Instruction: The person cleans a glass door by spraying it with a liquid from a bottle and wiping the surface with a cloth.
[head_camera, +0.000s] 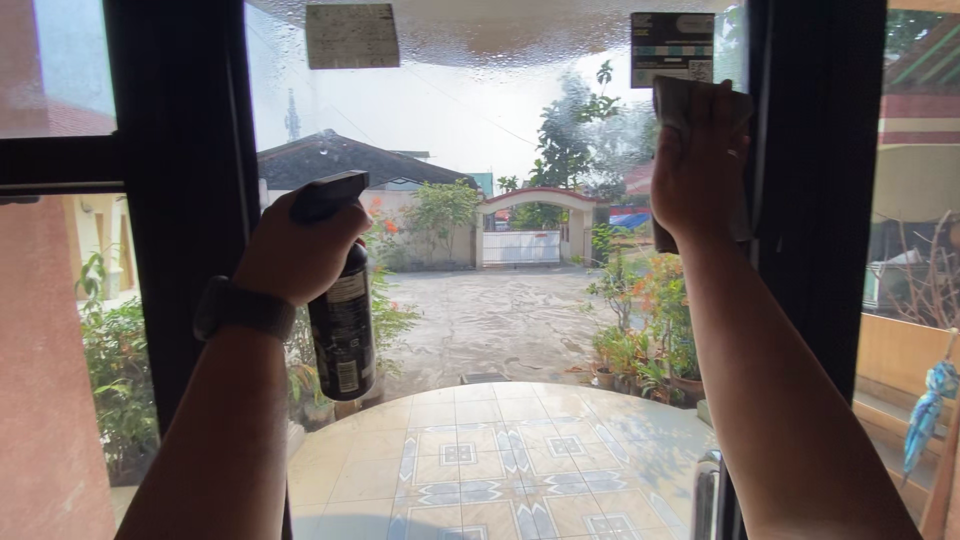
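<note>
My left hand (296, 250) is wrapped around a black spray bottle (342, 325), held upright in front of the glass pane (480, 200), its nozzle near the pane's left side. A dark watch sits on that wrist. My right hand (697, 165) presses a grey cloth (680, 100) flat against the upper right of the glass, close to the black frame (815, 200). Wet foam or spray covers the top of the pane (500, 30).
Two stickers (352, 35) (672, 47) are stuck high on the glass. A metal door handle (706, 495) shows at the bottom right. Black frame bars (180, 200) flank the pane. Outside lie a tiled porch (500, 460), potted plants (650, 340) and a courtyard.
</note>
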